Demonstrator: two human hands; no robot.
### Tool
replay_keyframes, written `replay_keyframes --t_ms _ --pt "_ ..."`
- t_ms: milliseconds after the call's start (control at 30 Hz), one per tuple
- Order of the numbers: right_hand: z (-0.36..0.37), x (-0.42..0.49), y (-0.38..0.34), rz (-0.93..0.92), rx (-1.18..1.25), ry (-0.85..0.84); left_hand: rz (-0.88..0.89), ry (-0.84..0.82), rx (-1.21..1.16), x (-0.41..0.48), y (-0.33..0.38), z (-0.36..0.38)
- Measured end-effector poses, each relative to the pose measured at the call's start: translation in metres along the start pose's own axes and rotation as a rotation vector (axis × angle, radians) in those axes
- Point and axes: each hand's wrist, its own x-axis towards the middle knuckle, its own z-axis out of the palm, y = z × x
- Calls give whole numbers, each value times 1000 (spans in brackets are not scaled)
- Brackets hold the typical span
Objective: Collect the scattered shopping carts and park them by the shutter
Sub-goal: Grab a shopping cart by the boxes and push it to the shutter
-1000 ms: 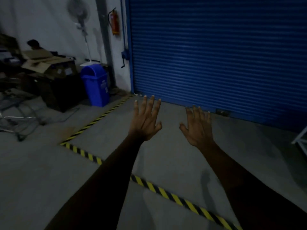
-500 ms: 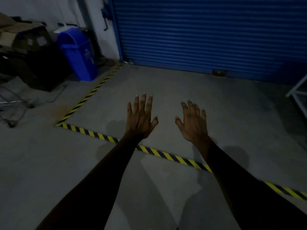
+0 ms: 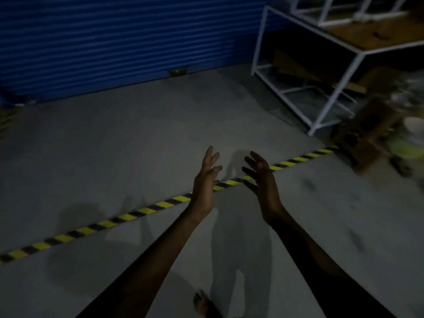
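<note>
Right now your left hand [image 3: 203, 188] and right hand [image 3: 263, 182] hover palms facing, fingers loosely spread, holding nothing; the blue shutter [image 3: 114, 42] stands well beyond your fingertips, the striped floor tape [image 3: 142, 212] beneath them.

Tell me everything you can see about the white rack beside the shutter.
The white rack is an open frame of thin white tubes, apparently metal, standing on the concrete floor right of the blue shutter. A brown board tops it, with more white frames above; brownish pieces lie inside.
</note>
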Motion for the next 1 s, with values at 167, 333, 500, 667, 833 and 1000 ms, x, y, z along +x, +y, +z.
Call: replay_keyframes --t_ms 167,333,500,667,833,1000 --pt "-127 -90 -17 54 334 295 -205 -218 -300 -45 -2 125" --pt "-245 -195 -27 11 775 522 -354 -486 -588 -105 -10 242" --pt "-340 -300 -28 -107 1014 666 -487 -705 -678 -171 -24 353" --pt "-416 -388 -20 -212 1101 809 -624 -891 -663 -231 -42 453" --pt "-484 -455 -11 -326 1133 978 -726 -1043 -563 -284 -57 554" --pt "-554 -508 -6 -404 1056 1186 -814 -1221 -461 -327 -81 663"
